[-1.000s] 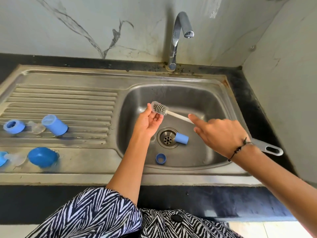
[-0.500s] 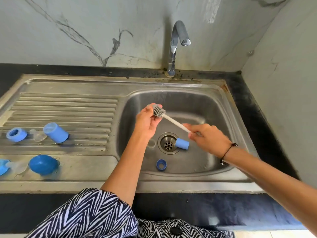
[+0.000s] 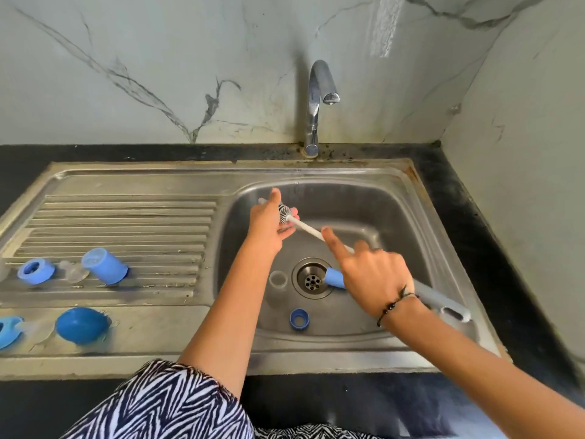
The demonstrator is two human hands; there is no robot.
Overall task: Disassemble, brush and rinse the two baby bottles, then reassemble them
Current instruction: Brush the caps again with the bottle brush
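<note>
head view: bottles are apart. left hand [image 3: 269,226] pinches a clear teat at 12 o'clock of the sink [image 3: 395,198]; right hand [image 3: 373,277] grips the brush [image 3: 308,228], scrubbing. rinsing and rebuilding remain.

Over the sink basin [image 3: 395,217], the left hand [image 3: 269,226] cups the brush [image 3: 286,214] head; the right hand [image 3: 370,274] holds its handle.

In the sink basin [image 3: 395,210], a bottle [image 3: 334,277] lies right of the drain [image 3: 312,278], a ring [image 3: 299,319] before it. On the drainboard [image 3: 126,217] left, another bottle [image 3: 104,266] stands behind a cap [image 3: 83,325].
</note>
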